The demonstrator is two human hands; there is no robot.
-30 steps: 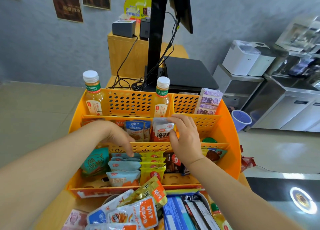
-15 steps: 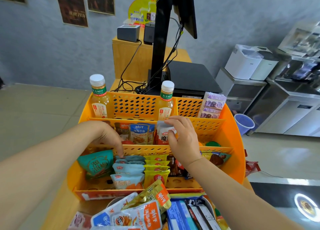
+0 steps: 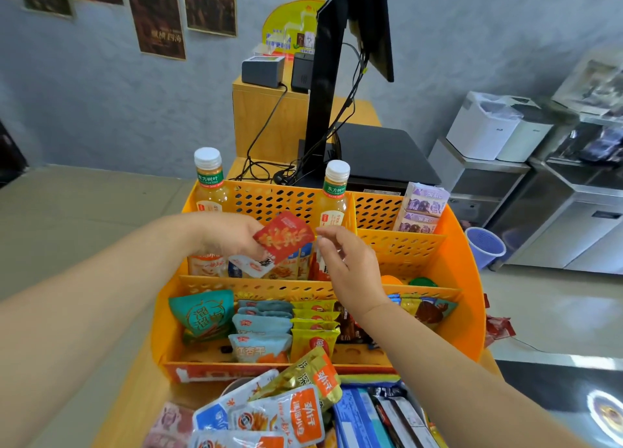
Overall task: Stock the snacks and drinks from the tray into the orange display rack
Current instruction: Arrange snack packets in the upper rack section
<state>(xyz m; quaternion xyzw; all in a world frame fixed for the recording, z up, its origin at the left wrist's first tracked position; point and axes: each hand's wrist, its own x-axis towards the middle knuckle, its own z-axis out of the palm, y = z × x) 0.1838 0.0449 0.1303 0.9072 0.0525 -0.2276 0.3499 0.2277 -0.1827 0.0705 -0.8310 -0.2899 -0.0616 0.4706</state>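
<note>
1. Over the middle tier of the orange display rack (image 3: 468, 279), toward its left half, I have the left hand (image 3: 232, 236) pinching a red snack packet (image 3: 285, 236) by its lower left corner, thumb and fingers curled onto it.
2. I hold the right hand (image 3: 350, 269) just beside the packet's right edge with nothing in it. Its fingers are loosely bent and apart; whether a fingertip touches the packet I cannot tell.
3. The packet is in the air, above the pouches standing in the middle tier, not yet seated in any compartment.
4. Its printed face is turned toward me. Its long axis runs on a slant, from lower left at my fingers up toward the rack's back right, so it stands tilted, not upright.
5. Done so far, as I judge it: two tea bottles, the left one (image 3: 209, 184) and the centre one (image 3: 335, 194), stand in the back tier, with purple boxes (image 3: 423, 208) at the back right corner. The front tier holds a teal bag (image 3: 202, 316), blue pouches (image 3: 259, 343) and yellow pouches (image 3: 313, 339) in rows.
6. Left to do: the tray (image 3: 232, 385) at the near edge, mostly hidden under its load, is piled with white-and-orange pouches (image 3: 286, 417) and blue packs (image 3: 357, 420). The middle tier's right compartment looks nearly bare, so I reckon a good share remains.
</note>
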